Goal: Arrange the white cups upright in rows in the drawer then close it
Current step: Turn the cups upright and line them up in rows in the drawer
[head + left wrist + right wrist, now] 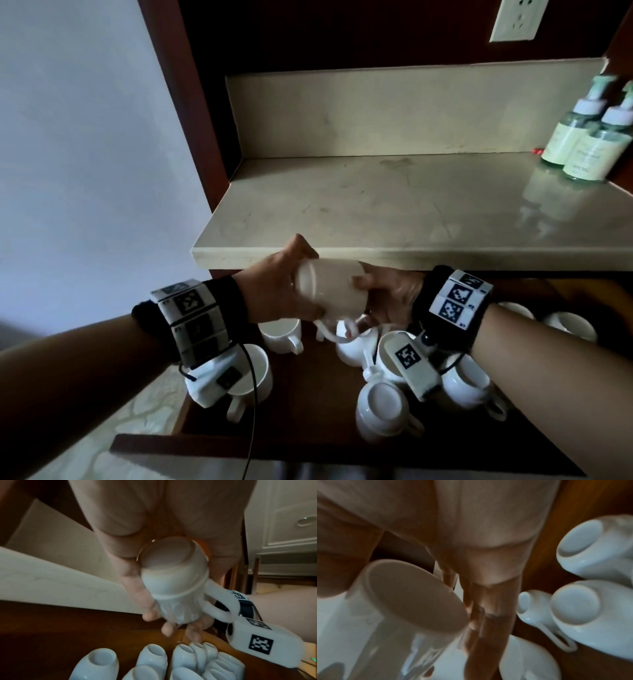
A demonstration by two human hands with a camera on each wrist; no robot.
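One white cup lies on its side in the air over the back of the open wooden drawer, its handle pointing down. My left hand grips its left end, thumb on top and fingers underneath. My right hand holds the right end. The left wrist view shows the cup in my left palm; the right wrist view shows the cup beside my right fingers. Two upright cups stand at the drawer's left. Several upside-down cups crowd its right half.
A pale stone counter juts out just above the drawer's back. Two green pump bottles stand at its far right, under a wall socket. The drawer's front edge is nearest me. A bare wall fills the left.
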